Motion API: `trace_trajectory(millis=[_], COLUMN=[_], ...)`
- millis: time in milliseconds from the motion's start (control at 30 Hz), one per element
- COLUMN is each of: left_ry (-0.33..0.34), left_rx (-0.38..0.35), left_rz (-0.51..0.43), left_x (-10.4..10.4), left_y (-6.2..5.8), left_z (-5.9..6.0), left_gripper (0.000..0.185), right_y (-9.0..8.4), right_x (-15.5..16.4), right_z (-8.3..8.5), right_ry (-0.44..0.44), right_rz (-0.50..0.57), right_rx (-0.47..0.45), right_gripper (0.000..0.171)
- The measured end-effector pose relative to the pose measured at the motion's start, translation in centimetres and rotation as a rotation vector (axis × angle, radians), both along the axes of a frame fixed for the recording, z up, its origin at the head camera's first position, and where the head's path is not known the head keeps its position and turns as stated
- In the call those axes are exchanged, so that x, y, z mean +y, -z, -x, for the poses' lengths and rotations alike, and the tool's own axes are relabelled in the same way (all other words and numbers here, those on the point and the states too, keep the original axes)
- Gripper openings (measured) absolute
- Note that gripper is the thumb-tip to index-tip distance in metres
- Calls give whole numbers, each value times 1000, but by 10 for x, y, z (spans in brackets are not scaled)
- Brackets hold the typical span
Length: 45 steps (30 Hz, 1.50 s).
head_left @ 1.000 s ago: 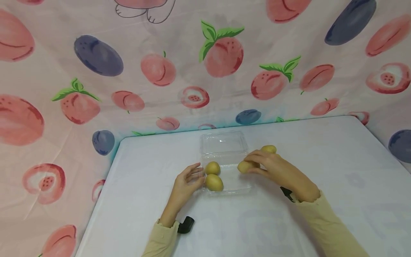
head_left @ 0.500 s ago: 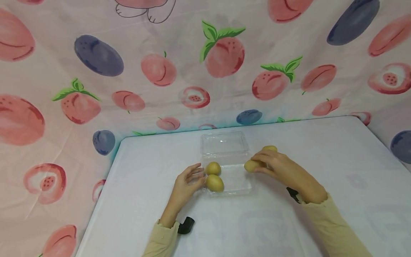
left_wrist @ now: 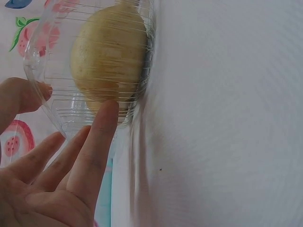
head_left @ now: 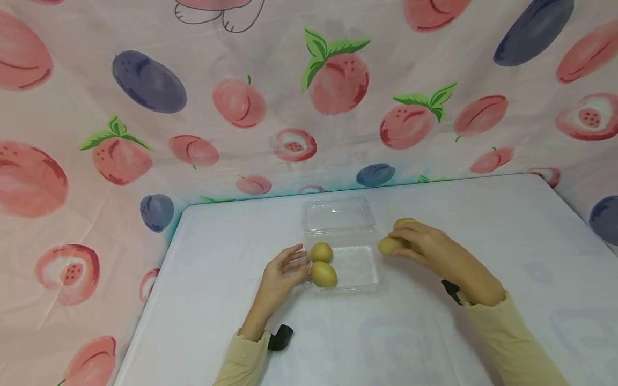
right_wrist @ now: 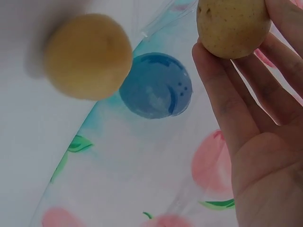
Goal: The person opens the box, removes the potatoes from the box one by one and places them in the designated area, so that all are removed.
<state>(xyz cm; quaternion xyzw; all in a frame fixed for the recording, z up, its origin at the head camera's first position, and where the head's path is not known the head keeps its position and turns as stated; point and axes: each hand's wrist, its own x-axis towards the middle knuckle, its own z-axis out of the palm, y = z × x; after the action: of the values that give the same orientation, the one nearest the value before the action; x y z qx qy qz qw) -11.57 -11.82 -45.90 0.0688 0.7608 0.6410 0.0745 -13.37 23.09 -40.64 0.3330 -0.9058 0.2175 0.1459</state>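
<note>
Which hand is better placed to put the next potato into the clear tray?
Right: the right hand already holds a potato beside the tray. The left hand steadies the tray's left wall.

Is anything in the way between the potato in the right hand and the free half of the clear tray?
Nothing visible blocks it. The right hand holds the potato just right of the tray, lid folded back; its right half is bare, and the two potatoes sit at the left side.

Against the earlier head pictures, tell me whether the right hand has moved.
Yes. The right hand, gripping a potato, has shifted rightward, away from the clear tray.
</note>
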Motion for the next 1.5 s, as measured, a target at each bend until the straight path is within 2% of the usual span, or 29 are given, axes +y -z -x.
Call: trace_trajectory(millis=[233,533,900,1167,1500], left_ry=[4,-8,-9,2,-1], left_rx=[3,-2,-11,-8,-5], left_rz=[7,11,-2,-20,-5], left_x=[0,0,0,1,1], left_y=[0,0,-2,-3,-3], left_z=[0,0,0,0,0], left_gripper=[55,55,56,56,55], right_y=[0,-6,-3,-6,-8], right_x=[12,26,40,46,53], right_z=[-1,-4,4,7,13], right_ry=[23,98,88,152,180], right_rz=[-2,2,-10,-16,-6], right_rx=[23,-45,-7,-82,-72], right_gripper=[39,38,38,34,35])
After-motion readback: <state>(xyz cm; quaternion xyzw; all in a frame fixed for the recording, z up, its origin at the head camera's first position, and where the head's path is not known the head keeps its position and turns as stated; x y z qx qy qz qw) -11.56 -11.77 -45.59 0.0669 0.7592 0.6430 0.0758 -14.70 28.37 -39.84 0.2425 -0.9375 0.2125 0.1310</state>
